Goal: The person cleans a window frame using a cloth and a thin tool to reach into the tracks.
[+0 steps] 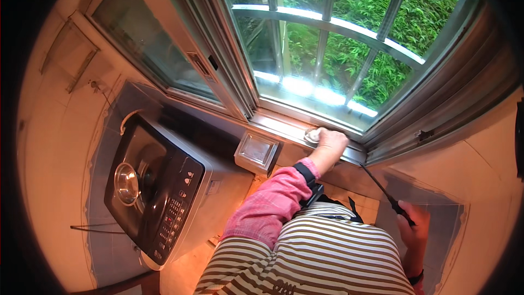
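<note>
My left hand (333, 145) reaches to the window sill and grips a crumpled white wad (312, 135), perhaps cloth or tissue. It presses the wad against the metal sliding track (280, 127) of the window. In my right hand (415, 221), lower right, is a long thin tool (380, 186) with a dark shaft and black handle, like a screwdriver. The tool's tip points up to the track's right corner; whether it touches cannot be told. My left fingers hide part of the wad.
A top-loading washing machine (192, 151) stands at left, with a clear round bowl (126, 184) on its dark lid. Beside the sill is a square metal-topped box (257, 149). Metal bars (327, 0) cross the window opening. A sliding glass pane (143, 28) is at upper left.
</note>
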Motion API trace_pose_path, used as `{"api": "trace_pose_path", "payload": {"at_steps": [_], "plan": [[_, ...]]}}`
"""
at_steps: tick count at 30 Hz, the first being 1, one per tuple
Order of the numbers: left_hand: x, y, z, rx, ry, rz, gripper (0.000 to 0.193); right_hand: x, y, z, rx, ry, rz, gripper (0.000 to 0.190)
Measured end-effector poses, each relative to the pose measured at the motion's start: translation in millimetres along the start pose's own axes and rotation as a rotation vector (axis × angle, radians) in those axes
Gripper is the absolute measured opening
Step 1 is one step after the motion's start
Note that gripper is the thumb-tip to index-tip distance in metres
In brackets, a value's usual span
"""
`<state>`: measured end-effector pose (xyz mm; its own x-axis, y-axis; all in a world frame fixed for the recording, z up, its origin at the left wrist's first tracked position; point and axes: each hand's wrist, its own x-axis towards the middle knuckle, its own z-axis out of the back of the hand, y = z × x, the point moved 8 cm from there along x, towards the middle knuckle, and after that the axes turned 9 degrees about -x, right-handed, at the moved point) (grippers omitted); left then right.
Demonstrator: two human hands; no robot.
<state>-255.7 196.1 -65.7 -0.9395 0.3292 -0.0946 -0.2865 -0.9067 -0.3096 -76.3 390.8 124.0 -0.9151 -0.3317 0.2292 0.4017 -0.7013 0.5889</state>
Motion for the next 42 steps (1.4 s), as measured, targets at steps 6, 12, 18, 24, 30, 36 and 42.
{"api": "trace_pose_path", "payload": {"at_steps": [6,12,18,24,30,36,42], "plan": [[-48.6,60.5,40.3,-0.562,-0.160,-0.053,0.017,3.8,0.0,-6.4,0.053,-0.049,0.033,0.034],[-118.9,84.5,49.5,-1.889,-0.054,-0.018,0.021,48.5,13.7,-19.7,0.086,-0.134,0.129,0.040],[-167.3,108.2,87.0,-2.253,-0.446,-0.139,0.030,112.1,21.9,-83.4,0.664,0.160,-0.049,0.032],[-196.7,124.4,109.8,-2.014,-0.631,0.045,0.021,163.2,54.0,-161.9,0.579,0.169,0.006,0.021],[-203.8,149.2,150.2,-1.819,-0.879,0.114,0.019,228.1,165.9,-153.9,0.445,-0.301,0.562,0.029],[-200.1,183.0,172.0,-1.686,-1.070,0.180,0.024,283.5,210.2,-181.3,0.570,-0.404,0.569,0.031],[-211.1,192.6,217.0,-1.415,-1.260,0.289,0.040,295.5,240.9,-189.9,0.516,-0.597,0.644,0.035]]}}
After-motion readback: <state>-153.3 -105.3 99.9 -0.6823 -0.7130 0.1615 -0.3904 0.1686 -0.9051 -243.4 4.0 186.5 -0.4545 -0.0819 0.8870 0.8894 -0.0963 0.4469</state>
